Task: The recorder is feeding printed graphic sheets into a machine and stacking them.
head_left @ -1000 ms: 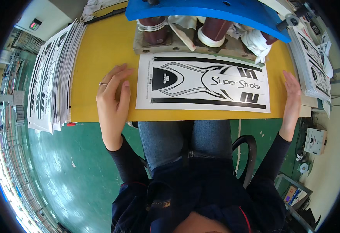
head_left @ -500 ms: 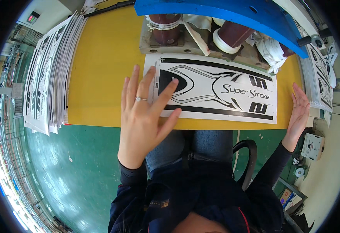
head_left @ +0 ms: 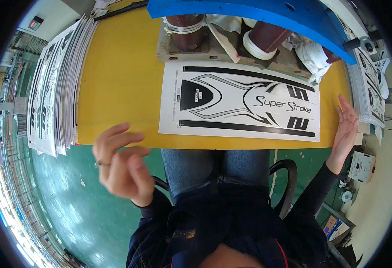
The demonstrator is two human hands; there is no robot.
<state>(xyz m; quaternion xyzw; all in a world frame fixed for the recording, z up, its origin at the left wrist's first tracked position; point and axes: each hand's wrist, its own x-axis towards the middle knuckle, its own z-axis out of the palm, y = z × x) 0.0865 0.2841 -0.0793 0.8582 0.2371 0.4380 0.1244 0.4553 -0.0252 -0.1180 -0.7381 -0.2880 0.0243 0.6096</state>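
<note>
A white printed sheet [head_left: 231, 99] with black and grey graphics lies flat before me on the yellow table [head_left: 120, 62]. My left hand [head_left: 123, 163] hovers by the table's front edge, left of the sheet. Its fingers are loosely bent and apart, with nothing in them, and a ring shows on one. At the table's right end my right hand [head_left: 345, 127] stands on its side, fingers stretched, holding nothing. It is a short way right of the sheet and does not touch it.
A tall stack of printed sheets [head_left: 55, 89] stands at the left, another stack [head_left: 369, 89] at the far right. Behind the sheet is a machine with a blue beam [head_left: 249, 13], a metal base [head_left: 187, 54] and dark red cylinders [head_left: 267, 40]. A chair armrest [head_left: 287, 178] is beside me.
My left hand has lifted off the sheet and moved left and toward me, uncovering the sheet's left end. The right hand has hardly moved.
</note>
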